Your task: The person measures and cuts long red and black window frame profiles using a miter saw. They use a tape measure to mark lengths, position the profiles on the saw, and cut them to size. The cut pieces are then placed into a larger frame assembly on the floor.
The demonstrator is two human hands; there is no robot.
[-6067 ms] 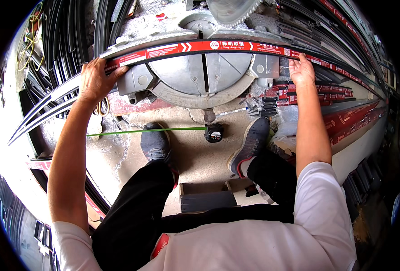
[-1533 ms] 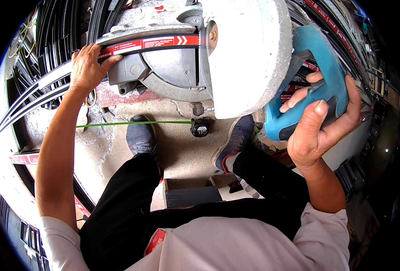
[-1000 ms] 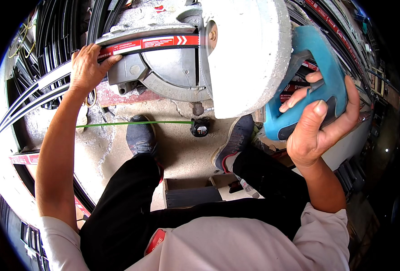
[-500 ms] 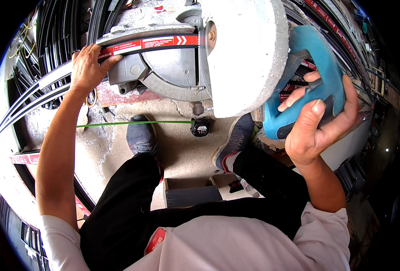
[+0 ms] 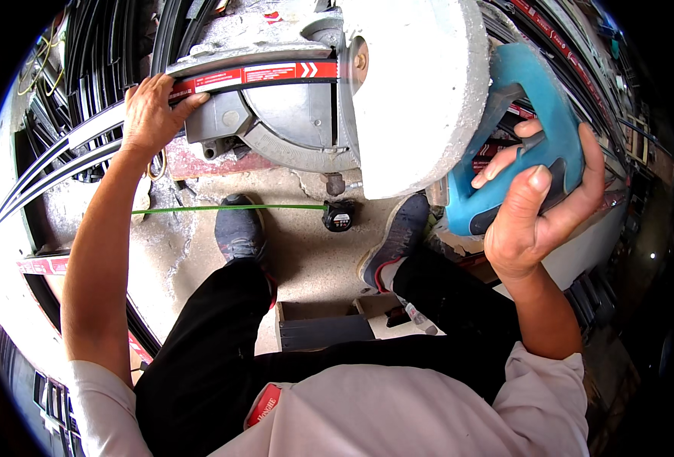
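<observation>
My left hand point(image 5: 154, 114) grips a long profile strip point(image 5: 276, 73) with red-and-white film, pressing it along the fence of a mitre saw point(image 5: 291, 114). The strip's right part reaches the saw's slot, next to the blade, and its left part runs off past my wrist. Around the saw's teal handle point(image 5: 554, 114) my right hand point(image 5: 531, 202) is wrapped, thumb on the near side and fingers through the loop. A big whitish guard point(image 5: 420, 99) hides most of the blade and whatever lies behind it.
A tape measure point(image 5: 338, 215) lies by my feet with its green blade point(image 5: 230, 207) pulled out leftward. Bundles of dark profiles point(image 5: 101, 53) stand at the far left, and more strips point(image 5: 554, 46) lie at the far right. A dark box point(image 5: 325, 333) sits below.
Almost nothing differs. The whole view has shifted by a few pixels, while both hands keep their grip on the strip and the handle.
</observation>
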